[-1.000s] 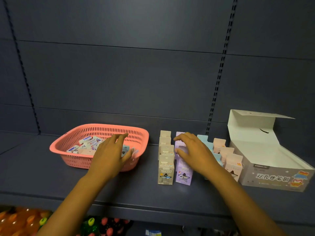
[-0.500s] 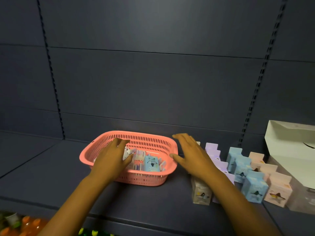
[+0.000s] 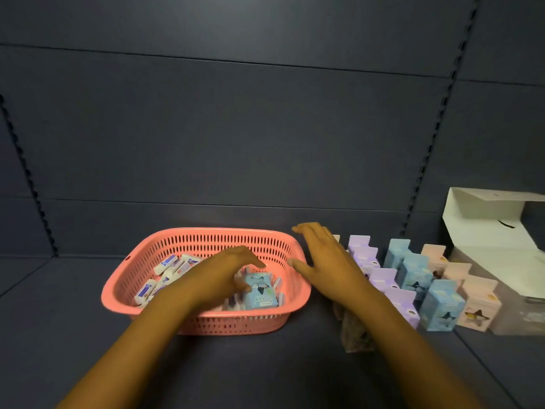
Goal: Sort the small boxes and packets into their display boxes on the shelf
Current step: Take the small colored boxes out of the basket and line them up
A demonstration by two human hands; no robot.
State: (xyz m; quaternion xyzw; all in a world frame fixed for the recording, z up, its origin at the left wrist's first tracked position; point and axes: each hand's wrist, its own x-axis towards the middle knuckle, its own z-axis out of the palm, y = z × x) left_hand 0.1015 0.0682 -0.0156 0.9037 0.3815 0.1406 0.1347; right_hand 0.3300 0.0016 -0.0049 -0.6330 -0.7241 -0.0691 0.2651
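A pink plastic basket (image 3: 206, 233) stands on the dark shelf and holds several small white packets (image 3: 171, 262) and one light blue box (image 3: 261, 292). My left hand (image 3: 224, 273) reaches into the basket. Its fingers stretch over the packets and its thumb lies beside the blue box, with no clear grip on anything. My right hand (image 3: 327, 261) hovers with fingers spread at the basket's right rim. Rows of purple boxes (image 3: 380, 278), blue boxes (image 3: 439, 308) and pink boxes (image 3: 477, 305) stand to the right. My right forearm hides most of a beige box (image 3: 354, 335).
An open white display box (image 3: 495, 246) with its lid raised stands at the far right, touching the pink row. The dark back panel (image 3: 265, 143) of the shelf rises right behind the basket and the rows.
My right hand has left the rows of boxes and moved left to the basket's rim. My left hand has gone deeper into the basket, towards the blue box. The view has swung left.
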